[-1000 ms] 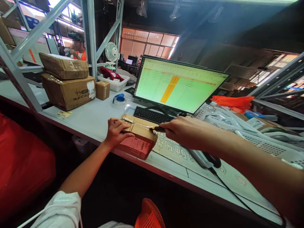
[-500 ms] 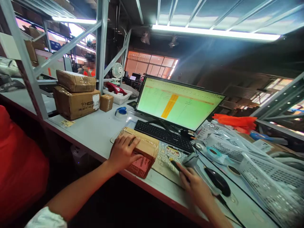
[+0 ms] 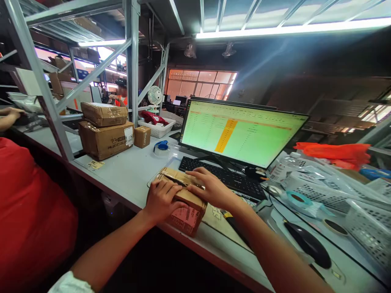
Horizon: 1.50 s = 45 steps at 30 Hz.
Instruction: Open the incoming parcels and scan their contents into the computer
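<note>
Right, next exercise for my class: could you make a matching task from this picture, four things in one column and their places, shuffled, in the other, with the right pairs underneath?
Things
1. left hand
2. cutter
3. computer mouse
4. red package

Places
A. inside the white basket near the fan
B. on the carton at the table's front edge
C. partly hidden behind the right forearm
D. on the table, to the right of that forearm in the picture

Right pairs
1-B, 2-C, 3-D, 4-A
</note>
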Each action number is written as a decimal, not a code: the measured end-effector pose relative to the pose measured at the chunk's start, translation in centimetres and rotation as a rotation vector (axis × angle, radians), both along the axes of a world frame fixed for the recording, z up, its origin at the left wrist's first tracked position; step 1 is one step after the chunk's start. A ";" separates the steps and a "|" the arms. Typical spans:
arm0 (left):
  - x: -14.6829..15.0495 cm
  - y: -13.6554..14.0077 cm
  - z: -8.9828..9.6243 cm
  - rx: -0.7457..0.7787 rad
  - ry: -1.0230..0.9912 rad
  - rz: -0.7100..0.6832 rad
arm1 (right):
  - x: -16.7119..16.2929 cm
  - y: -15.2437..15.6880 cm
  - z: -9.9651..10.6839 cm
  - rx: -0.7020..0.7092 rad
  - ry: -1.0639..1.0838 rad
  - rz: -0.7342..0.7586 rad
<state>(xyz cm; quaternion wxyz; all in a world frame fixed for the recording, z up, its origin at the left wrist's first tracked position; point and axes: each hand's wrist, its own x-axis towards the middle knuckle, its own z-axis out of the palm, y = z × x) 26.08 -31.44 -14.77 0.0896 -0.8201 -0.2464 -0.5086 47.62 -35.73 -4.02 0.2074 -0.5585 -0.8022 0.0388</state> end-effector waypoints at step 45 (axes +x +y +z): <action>-0.5 3.6 13.8 -0.337 0.775 -0.194 | 0.3 6.8 -1.3 -0.090 0.006 -0.419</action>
